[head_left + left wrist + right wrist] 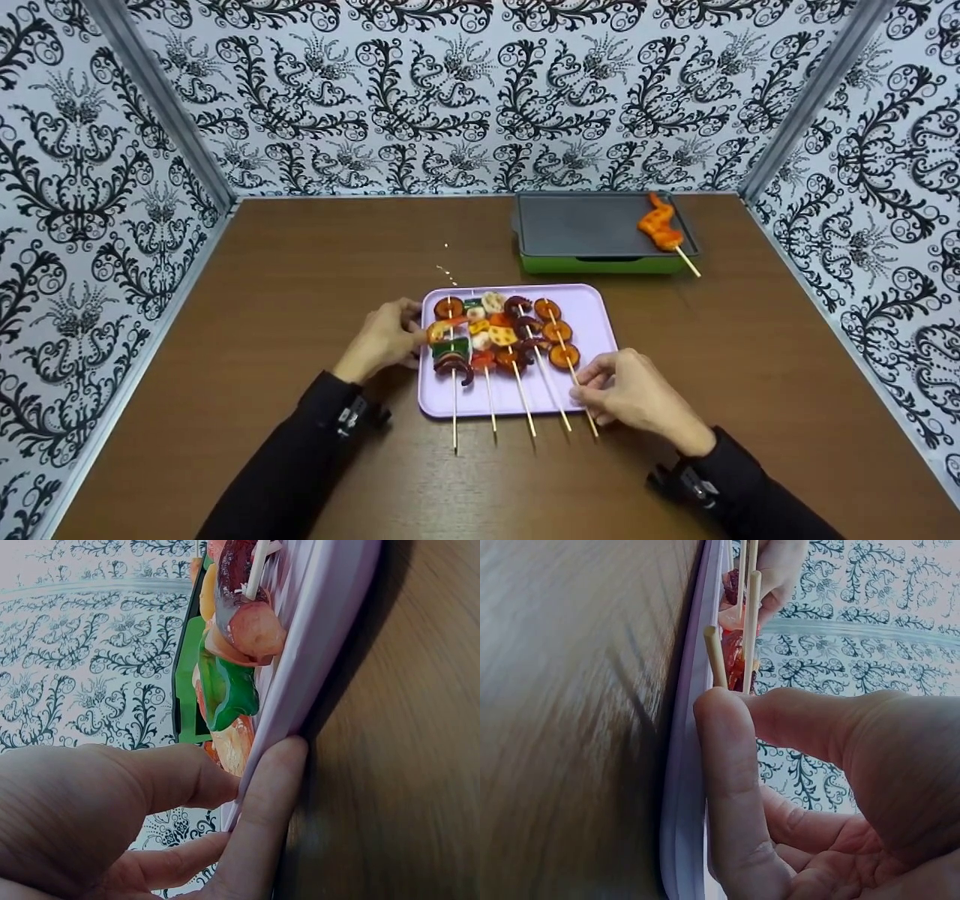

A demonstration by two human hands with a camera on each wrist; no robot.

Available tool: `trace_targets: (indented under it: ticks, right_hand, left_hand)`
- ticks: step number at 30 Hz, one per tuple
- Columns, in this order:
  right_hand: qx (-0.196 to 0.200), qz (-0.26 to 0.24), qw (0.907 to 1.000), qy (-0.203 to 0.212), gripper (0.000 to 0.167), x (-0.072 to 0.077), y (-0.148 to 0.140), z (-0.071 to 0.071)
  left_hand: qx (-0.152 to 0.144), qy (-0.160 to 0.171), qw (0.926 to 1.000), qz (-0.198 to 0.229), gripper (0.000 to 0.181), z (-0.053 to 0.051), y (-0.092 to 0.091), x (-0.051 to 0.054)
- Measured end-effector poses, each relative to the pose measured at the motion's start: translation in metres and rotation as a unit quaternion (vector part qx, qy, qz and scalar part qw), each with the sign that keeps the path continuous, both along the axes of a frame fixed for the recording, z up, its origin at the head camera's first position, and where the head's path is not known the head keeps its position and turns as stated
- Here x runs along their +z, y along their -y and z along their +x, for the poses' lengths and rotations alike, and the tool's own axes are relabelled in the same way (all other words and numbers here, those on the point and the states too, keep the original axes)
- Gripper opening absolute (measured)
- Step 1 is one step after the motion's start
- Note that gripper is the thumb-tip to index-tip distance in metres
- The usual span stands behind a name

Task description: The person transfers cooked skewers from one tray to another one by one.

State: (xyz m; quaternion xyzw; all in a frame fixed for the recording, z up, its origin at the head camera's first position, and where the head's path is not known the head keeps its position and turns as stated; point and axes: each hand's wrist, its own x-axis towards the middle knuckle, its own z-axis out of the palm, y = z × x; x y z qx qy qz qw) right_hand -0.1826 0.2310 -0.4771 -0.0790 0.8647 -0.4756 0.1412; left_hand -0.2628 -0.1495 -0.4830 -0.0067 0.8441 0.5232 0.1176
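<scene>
A pink tray [596, 307] bears several skewers of toy-like food in a row, their sticks hanging over its near edge. My left hand [386, 337] pinches the tray's left rim, thumb above and a finger beneath, as the left wrist view shows. At the tray's right side, my right hand [636, 390] pinches the stick of the rightmost skewer [557, 331], which carries round orange-brown slices. Beside it lies a skewer of dark red curled pieces [528, 327]. Farther left, a skewer with a green piece [450, 347] lies nearest the left hand.
Behind the tray at the right stands a green grill box with a dark grey plate [585, 225]. An orange wing-shaped skewer [660, 225] lies on that plate, its stick jutting over the front edge. Patterned walls border the brown table [300, 247].
</scene>
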Motion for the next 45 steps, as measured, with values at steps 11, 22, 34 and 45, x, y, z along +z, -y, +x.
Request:
trace_targets:
  ticks: [11, 22, 34, 45]
  right_hand:
    - [0.015, 0.009, 0.9995, -0.027, 0.018, 0.004, -0.008, -0.004]
    - [-0.034, 0.059, 0.9846, -0.161, 0.027, 0.01, -0.028, -0.018]
    - [-0.082, 0.068, 0.9569, -0.27, 0.046, 0.015, -0.049, -0.033]
    - [-0.127, 0.131, 0.9123, -0.367, 0.064, 0.031, -0.068, -0.049]
  left_hand:
    - [0.0, -0.004, 1.0, -0.003, 0.059, -0.001, 0.001, -0.002]
    - [0.0, -0.003, 1.0, 0.0, 0.059, -0.001, 0.001, -0.002]
    - [-0.007, -0.01, 0.9999, 0.005, 0.055, -0.001, 0.002, -0.003]
    - [-0.001, -0.007, 1.0, 0.002, 0.057, -0.001, 0.001, -0.003]
